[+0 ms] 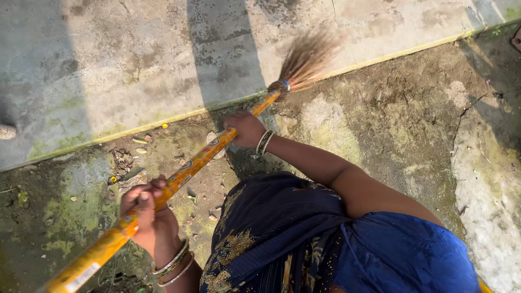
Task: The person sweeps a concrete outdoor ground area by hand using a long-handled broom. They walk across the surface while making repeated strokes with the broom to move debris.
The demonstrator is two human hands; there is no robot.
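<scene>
A long broom with a glossy orange-yellow handle [195, 163] runs diagonally from lower left to upper middle. Its brown bristle head [306, 59] is blurred and lies over the edge where the pale concrete slab [108, 65] meets the ground. My left hand [146, 214], with bangles on the wrist, grips the lower part of the handle. Farther up the handle, nearer the bristles, my right hand [247, 129] is closed around it; that wrist also carries bangles. My dark blue patterned garment [304, 239] fills the bottom middle.
The ground [401, 114] is cracked, dirty concrete with green moss patches. Small stones and leaf bits [138, 149] lie along the slab's yellowish edge. A rough whitish patch [488, 195] sits at the right. Long shadows fall across the slab.
</scene>
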